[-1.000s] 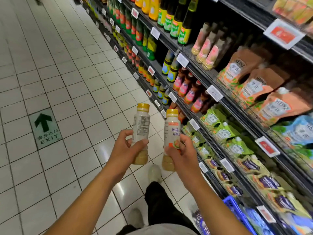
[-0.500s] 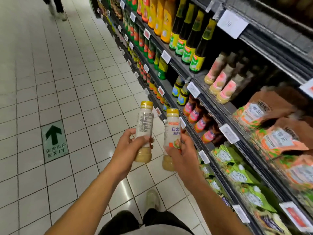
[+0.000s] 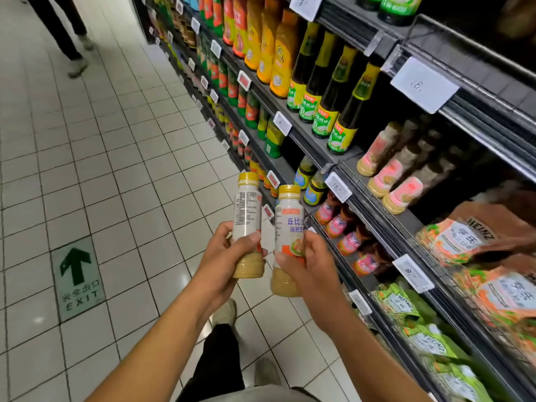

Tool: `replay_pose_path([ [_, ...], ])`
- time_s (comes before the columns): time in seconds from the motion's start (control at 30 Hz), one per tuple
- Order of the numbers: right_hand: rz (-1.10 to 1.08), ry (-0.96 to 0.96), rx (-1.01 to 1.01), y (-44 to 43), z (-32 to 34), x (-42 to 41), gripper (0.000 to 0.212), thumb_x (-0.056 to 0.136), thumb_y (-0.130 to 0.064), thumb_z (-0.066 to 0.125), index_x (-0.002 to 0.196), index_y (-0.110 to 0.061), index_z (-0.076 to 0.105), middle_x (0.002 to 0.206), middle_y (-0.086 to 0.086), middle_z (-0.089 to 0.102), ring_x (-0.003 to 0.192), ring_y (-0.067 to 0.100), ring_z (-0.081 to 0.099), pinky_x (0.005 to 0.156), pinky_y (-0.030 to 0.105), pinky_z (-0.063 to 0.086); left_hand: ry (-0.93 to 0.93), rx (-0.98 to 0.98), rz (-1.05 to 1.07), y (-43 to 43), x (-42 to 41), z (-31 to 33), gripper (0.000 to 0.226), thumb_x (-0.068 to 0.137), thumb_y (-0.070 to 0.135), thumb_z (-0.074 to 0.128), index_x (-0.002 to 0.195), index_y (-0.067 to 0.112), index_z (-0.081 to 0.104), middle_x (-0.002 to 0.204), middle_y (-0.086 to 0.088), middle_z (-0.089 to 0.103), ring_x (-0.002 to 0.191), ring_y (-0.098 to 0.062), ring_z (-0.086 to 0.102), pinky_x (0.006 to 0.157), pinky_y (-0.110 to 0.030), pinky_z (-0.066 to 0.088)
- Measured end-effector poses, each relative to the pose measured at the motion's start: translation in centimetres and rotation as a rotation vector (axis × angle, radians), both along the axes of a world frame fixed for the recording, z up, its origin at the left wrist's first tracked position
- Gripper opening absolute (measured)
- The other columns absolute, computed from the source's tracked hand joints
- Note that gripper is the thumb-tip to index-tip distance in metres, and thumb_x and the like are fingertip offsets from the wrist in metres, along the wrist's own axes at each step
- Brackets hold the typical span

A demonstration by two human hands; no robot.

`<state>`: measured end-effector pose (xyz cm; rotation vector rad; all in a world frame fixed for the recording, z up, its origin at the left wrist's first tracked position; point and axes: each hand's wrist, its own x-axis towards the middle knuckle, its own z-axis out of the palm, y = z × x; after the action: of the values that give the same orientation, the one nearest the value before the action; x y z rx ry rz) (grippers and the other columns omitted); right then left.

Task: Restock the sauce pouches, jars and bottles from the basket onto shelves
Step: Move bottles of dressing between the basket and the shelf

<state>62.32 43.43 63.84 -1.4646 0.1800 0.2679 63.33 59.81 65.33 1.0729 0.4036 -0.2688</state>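
My left hand (image 3: 224,258) grips a yellow-capped sauce bottle (image 3: 248,210) upright, its printed back label facing me. Close beside it, my right hand (image 3: 307,264) holds a second yellow-capped bottle (image 3: 288,224) with an orange and white front label. Both bottles contain beige sauce and hover over the aisle floor, left of the shelves (image 3: 319,146). Similar bottles with pink labels (image 3: 388,163) lie on a shelf to the right. The basket is out of view.
Dark oil bottles (image 3: 345,111) and orange bottles (image 3: 278,53) fill the upper shelf. Orange pouches (image 3: 458,239) and green pouches (image 3: 406,309) sit lower right. Another person's legs (image 3: 72,39) stand up the aisle. A green exit arrow (image 3: 77,278) marks the tiled floor.
My view has lifted and moved forward along the aisle, so the basket dropped out of sight. Both hands still hold their bottles, now slightly closer together. A person's legs have come into view.
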Motion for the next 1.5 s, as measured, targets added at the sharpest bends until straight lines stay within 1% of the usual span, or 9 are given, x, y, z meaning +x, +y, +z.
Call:
replay_pose_path([
  [0.2,-0.067,0.035,0.059,4.1,0.2,4.3,0.044,0.069,-0.037,0.078,0.110,-0.039,0.063,0.109,-0.005,0.075,0.098,0.012,0.071,0.080,0.030,0.056,0.004,-0.006,-0.071,4.3,5.9,0.4,0.054,0.064,0.018,0.078,0.115,0.012,0.062,0.095,-0.020,0.073,0.079,-0.029,0.070,0.065,-0.035,0.060],
  [0.4,-0.176,0.045,0.060,7.1,0.4,7.7,0.048,0.068,-0.039,0.077,0.113,-0.042,0.060,0.109,-0.002,0.074,0.095,0.020,0.072,0.084,0.047,0.058,-0.014,-0.133,-0.182,6.9,10.7,0.6,0.035,0.083,0.022,0.061,0.113,0.004,0.063,0.098,-0.019,0.071,0.079,-0.025,0.070,0.061,-0.035,0.058],
  [0.57,-0.205,0.025,0.079,8.2,0.9,9.2,0.043,0.075,-0.030,0.074,0.114,-0.044,0.061,0.113,0.000,0.075,0.098,0.020,0.073,0.073,0.031,0.057,-0.045,-0.040,-0.289,7.6,12.8,0.5,0.047,0.072,0.014,0.075,0.116,0.009,0.061,0.092,-0.011,0.072,0.077,-0.022,0.069,0.059,-0.031,0.056],
  [0.73,-0.224,-0.009,0.073,8.1,1.2,10.1,0.051,0.077,-0.023,0.073,0.123,-0.033,0.055,0.113,0.000,0.074,0.099,0.021,0.072,0.073,0.027,0.057,-0.060,-0.022,-0.314,8.2,14.2,0.4,0.044,0.069,0.007,0.082,0.111,0.009,0.068,0.091,-0.013,0.073,0.084,-0.025,0.070,0.069,-0.035,0.060],
  [0.83,-0.232,-0.027,0.072,7.7,1.5,10.6,0.052,0.078,-0.017,0.071,0.126,-0.026,0.052,0.109,-0.001,0.075,0.095,0.018,0.071,0.071,0.026,0.056,-0.072,-0.050,-0.309,8.3,14.8,0.4,0.045,0.071,0.013,0.074,0.115,0.014,0.069,0.094,-0.013,0.074,0.083,-0.021,0.071,0.067,-0.031,0.059],
  [1.0,-0.257,-0.065,0.064,6.8,2.3,10.8,0.058,0.075,-0.020,0.073,0.128,-0.023,0.050,0.107,-0.001,0.076,0.095,0.015,0.071,0.072,0.026,0.056,-0.108,-0.047,-0.365,7.2,15.5,0.8,0.028,0.076,0.015,0.069,0.103,0.020,0.076,0.098,-0.013,0.073,0.084,-0.023,0.068,0.069,-0.033,0.059],
  [1.13,-0.297,-0.128,0.052,5.6,3.7,10.8,0.058,0.078,-0.019,0.075,0.130,-0.023,0.050,0.110,-0.001,0.075,0.099,0.016,0.071,0.077,0.029,0.057,-0.190,0.001,-0.437,5.3,16.6,1.7,0.040,0.075,0.009,0.075,0.114,0.009,0.067,0.100,-0.013,0.073,0.086,-0.023,0.067,0.069,-0.032,0.057],
  [1.27,-0.390,-0.196,0.019,3.5,5.5,10.5,0.067,0.070,-0.033,0.080,0.129,-0.025,0.049,0.111,-0.003,0.074,0.102,0.017,0.071,0.079,0.034,0.059,-0.270,-0.007,-0.529,2.3,17.8,3.3,0.042,0.077,0.013,0.071,0.118,0.010,0.066,0.112,-0.022,0.071,0.096,-0.030,0.068,0.075,-0.037,0.059],
  [1.5,-0.549,-0.332,0.004,-1.2,9.0,10.4,0.064,0.066,-0.038,0.087,0.121,-0.034,0.054,0.107,-0.005,0.075,0.091,0.011,0.073,0.067,0.024,0.056,-0.410,-0.050,-0.652,-3.7,20.0,7.4,0.040,0.075,0.011,0.072,0.114,0.014,0.066,0.104,-0.012,0.075,0.089,-0.021,0.072,0.071,-0.035,0.060],
])
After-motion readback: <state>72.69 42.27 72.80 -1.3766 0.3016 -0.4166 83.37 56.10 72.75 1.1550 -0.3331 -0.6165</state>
